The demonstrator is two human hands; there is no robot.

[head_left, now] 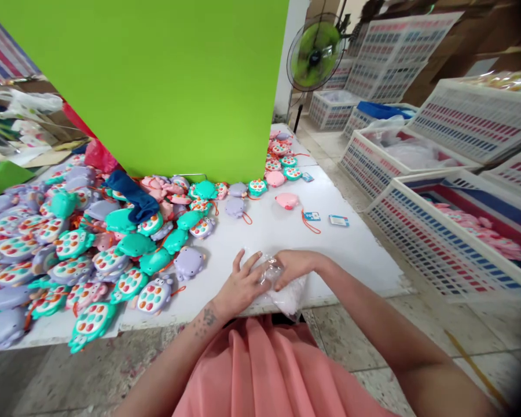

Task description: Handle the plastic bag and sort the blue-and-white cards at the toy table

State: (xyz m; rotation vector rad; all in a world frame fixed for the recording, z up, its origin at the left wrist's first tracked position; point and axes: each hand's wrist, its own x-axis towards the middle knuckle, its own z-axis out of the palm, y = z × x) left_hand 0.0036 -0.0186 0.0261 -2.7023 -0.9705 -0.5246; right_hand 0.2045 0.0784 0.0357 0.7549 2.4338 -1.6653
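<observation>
My left hand [242, 282] rests on the near edge of the white table [356, 249], fingers spread over the left side of a stack of clear plastic bags [286, 295]. My right hand [296, 265] lies on the same stack, its fingers curled and pinching the crumpled top bag [270, 270]. The stack hangs a little over the table's edge. A pile of teal, purple and pink animal-shaped toys [91, 255] with coloured buttons covers the table's left part. One pink toy [287, 200] with an orange cord lies alone farther back.
A tall green panel [165, 81] stands at the back of the table. White plastic crates [455, 231] line the floor on the right, one holding pink toys. A fan [316, 52] stands behind. Small blue tags [338, 220] lie on the table. A blue cloth [134, 197] lies on the toys.
</observation>
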